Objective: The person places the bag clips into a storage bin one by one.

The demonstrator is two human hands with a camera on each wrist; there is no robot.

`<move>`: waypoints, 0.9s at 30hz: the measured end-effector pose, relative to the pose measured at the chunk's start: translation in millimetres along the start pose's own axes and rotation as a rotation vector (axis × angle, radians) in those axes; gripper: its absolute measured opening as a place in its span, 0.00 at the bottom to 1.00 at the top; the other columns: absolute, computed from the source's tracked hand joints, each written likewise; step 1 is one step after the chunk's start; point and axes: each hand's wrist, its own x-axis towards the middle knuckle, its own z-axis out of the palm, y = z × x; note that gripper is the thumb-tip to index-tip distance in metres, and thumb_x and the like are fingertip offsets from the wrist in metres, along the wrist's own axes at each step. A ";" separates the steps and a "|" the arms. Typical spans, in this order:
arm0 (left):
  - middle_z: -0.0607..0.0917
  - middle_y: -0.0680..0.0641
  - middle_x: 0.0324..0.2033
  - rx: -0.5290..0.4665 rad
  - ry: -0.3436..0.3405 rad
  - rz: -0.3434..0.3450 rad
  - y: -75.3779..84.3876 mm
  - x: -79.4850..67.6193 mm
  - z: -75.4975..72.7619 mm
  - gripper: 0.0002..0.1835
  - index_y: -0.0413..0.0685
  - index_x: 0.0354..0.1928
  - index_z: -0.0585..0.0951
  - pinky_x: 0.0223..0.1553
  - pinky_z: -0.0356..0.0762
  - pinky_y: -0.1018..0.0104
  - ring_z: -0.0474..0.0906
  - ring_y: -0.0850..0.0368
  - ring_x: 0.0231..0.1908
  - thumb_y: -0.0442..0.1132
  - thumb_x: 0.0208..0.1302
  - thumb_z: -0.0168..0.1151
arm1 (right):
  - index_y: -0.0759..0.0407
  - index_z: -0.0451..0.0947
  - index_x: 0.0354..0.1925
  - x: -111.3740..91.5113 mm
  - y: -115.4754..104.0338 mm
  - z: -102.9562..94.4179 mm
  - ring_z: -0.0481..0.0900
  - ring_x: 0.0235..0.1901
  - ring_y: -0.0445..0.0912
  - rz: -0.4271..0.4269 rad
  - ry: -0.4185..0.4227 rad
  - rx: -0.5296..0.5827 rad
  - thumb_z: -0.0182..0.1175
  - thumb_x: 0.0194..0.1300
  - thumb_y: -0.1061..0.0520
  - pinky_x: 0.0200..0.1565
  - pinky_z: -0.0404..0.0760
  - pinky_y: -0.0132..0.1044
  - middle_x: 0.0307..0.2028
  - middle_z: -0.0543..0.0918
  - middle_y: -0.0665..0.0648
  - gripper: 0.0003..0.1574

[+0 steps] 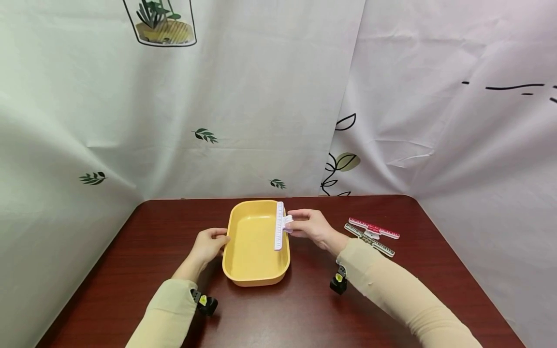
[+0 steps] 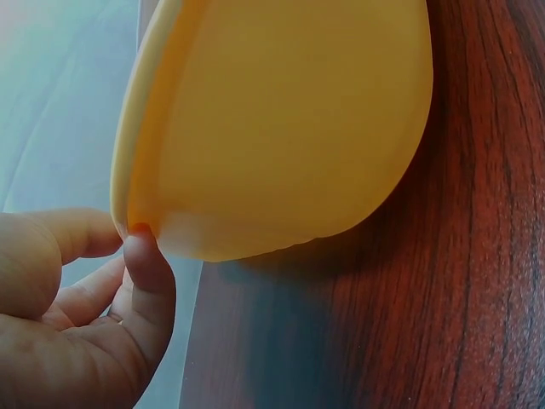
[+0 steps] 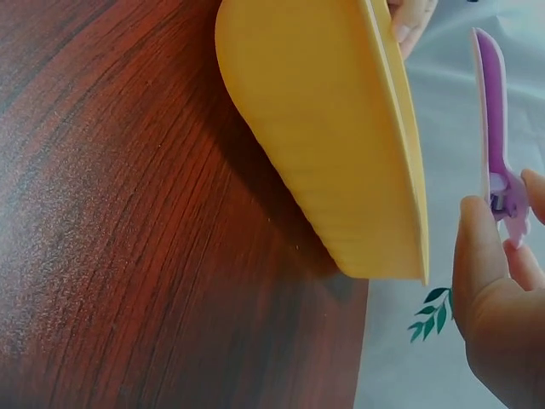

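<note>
A yellow rectangular tray [image 1: 256,266] with rounded corners sits on the table. Its left rim is pinched between the thumb and fingers of my left hand [image 1: 208,247]; the left wrist view shows the thumb [image 2: 149,273] against the tray wall [image 2: 128,162]. My right hand [image 1: 314,227] pinches a white and light purple ruler clip [image 1: 279,232] by its small handle. In the head view the clip's long bar overlaps the tray's right side. From the right wrist, the clip [image 3: 492,111] shows a purple inner face and stands above the rim of the tray [image 3: 341,170].
Two more ruler clips lie crossing each other at the right of the dark red wooden table [image 1: 313,309]: a red one [image 1: 387,232] and a black and white one [image 1: 385,249]. A white patterned cloth [image 1: 261,96] hangs behind the table.
</note>
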 end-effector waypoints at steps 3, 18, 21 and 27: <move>0.81 0.35 0.42 -0.005 0.000 0.001 0.0 -0.2 0.1 0.21 0.29 0.57 0.72 0.26 0.81 0.67 0.78 0.61 0.27 0.32 0.64 0.55 | 0.74 0.68 0.59 0.8 0.5 2.6 0.84 0.34 0.46 0.004 -0.006 -0.009 0.63 0.55 0.71 0.50 0.78 0.53 0.41 0.83 0.64 0.32; 0.82 0.35 0.42 -0.002 -0.002 -0.009 1.3 -1.7 -0.1 0.21 0.30 0.58 0.72 0.26 0.80 0.67 0.78 0.61 0.27 0.32 0.64 0.55 | 0.71 0.72 0.57 3.7 1.5 14.2 0.84 0.35 0.46 0.008 -0.012 -0.117 0.66 0.54 0.69 0.42 0.84 0.45 0.46 0.82 0.68 0.31; 0.82 0.35 0.42 -0.008 -0.006 -0.008 1.1 -2.0 0.4 0.21 0.29 0.58 0.72 0.25 0.80 0.67 0.78 0.61 0.26 0.31 0.63 0.55 | 0.70 0.73 0.56 3.8 1.0 16.0 0.83 0.36 0.46 0.011 -0.010 -0.145 0.67 0.53 0.68 0.41 0.85 0.45 0.46 0.82 0.68 0.31; 0.82 0.35 0.42 -0.009 -0.002 -0.009 0.0 -1.1 -0.4 0.21 0.29 0.58 0.72 0.25 0.80 0.67 0.78 0.61 0.27 0.31 0.64 0.55 | 0.68 0.75 0.55 5.6 -0.5 20.8 0.84 0.34 0.45 0.023 -0.008 -0.179 0.68 0.52 0.67 0.40 0.85 0.44 0.46 0.82 0.67 0.30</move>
